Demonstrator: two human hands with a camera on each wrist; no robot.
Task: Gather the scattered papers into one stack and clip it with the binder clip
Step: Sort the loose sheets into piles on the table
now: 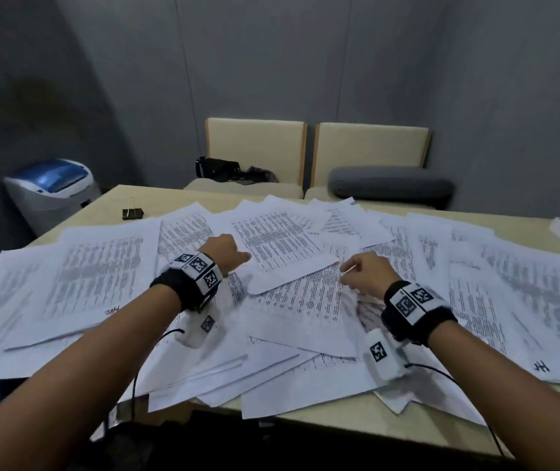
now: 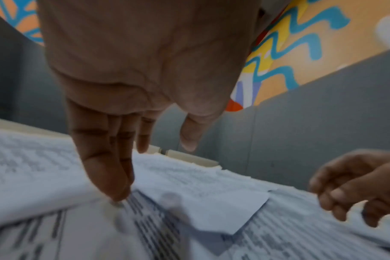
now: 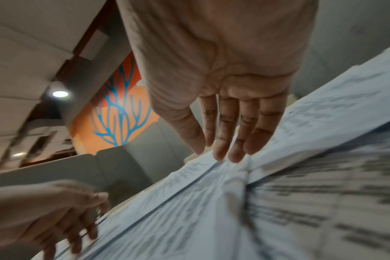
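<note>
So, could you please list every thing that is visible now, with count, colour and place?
papers: many, white with print, scattered over the table
binder clip: one, black, far left of table, apart from papers
table: one, beige
chairs: two, cream, behind table
cushion: one, grey, on right chair
dark items: black, count unclear, on left chair
bin: one, grey with blue lid, left on floor
left hand: fingertips on papers, centre
right hand: fingertips on papers, centre
</note>
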